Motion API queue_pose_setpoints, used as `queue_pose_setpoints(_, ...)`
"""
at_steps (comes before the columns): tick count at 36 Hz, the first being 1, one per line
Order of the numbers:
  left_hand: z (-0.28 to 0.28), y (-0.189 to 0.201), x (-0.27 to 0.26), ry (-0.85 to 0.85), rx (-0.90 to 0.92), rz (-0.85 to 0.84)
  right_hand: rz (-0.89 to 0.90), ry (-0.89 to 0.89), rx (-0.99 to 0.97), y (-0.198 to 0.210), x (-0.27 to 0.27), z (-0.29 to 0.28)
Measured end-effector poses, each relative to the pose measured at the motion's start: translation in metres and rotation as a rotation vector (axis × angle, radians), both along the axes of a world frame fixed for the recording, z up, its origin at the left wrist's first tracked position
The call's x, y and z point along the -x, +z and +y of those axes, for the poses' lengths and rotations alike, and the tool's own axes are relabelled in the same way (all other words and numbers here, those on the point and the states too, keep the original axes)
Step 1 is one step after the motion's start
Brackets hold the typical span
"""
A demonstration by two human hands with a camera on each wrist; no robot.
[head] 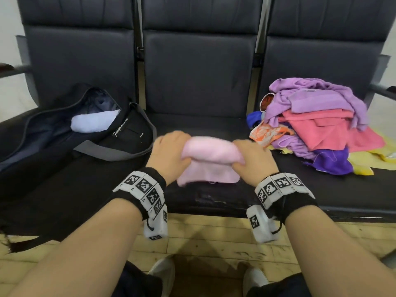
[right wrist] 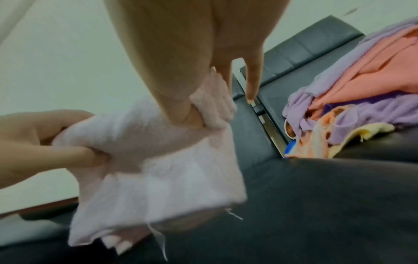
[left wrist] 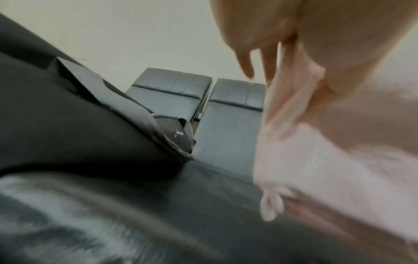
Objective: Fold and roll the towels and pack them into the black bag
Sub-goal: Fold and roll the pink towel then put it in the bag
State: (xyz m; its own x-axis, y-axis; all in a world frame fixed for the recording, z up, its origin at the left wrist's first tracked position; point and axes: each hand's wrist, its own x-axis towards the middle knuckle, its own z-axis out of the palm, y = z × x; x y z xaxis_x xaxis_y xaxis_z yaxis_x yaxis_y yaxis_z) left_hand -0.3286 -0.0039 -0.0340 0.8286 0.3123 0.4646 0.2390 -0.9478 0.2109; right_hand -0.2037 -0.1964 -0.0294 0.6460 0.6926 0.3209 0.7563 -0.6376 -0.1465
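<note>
Both hands are working the pink towel [head: 211,156] over the middle seat [head: 199,123]: left hand [head: 171,154] and right hand [head: 252,157] each pinching a roll end, grip tight. Tail is hanging loose, so keeping even tension matters before heading to the black bag [head: 128,133] lying left.

Black bag [head: 128,136]: white cursive script on side, roughly "Felfamous", spelling uncertain. Small white label beside it, illegible.
</note>
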Motion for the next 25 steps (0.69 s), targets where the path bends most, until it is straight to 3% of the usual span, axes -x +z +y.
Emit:
queue_pose_setpoints(3, 0.004, 0.006, 0.005, -0.015, -0.027, -0.202, -0.060, 0.022, -0.173, 0.014, 0.002, -0.001)
queue_pose_setpoints(7, 0.001, 0.010, 0.010, -0.002, 0.072, -0.162, -0.077, 0.034, -0.208, 0.022, 0.011, -0.001)
queue_pose_setpoints(10, -0.004, 0.012, 0.011, 0.023, 0.310, -0.190, 0.051, 0.033, -0.255, 0.025, 0.015, -0.005)
queue_pose_setpoints(13, -0.010, 0.018, 0.015, 0.022, 0.640, -0.235, 0.271, 0.033, -0.445, 0.031, 0.018, -0.011)
queue_pose_setpoints(17, -0.009, 0.022, 0.017, -0.015, 0.842, -0.201, 0.423, 0.026, -0.490, 0.034, 0.013, -0.012)
queue_pose_setpoints(21, -0.004, 0.016, 0.010, 0.035, 0.758, -0.087, 0.446, -0.018, -0.300, 0.025, 0.004, -0.008)
queue_pose_setpoints(23, -0.003, 0.011, 0.007, 0.019, 0.628, -0.105, 0.354, -0.004, -0.251, 0.019, -0.001, -0.004)
queue_pose_setpoints(25, -0.004, 0.011, 0.004, 0.006, 0.500, -0.177, 0.196, 0.040, -0.320, 0.015, -0.005, 0.001)
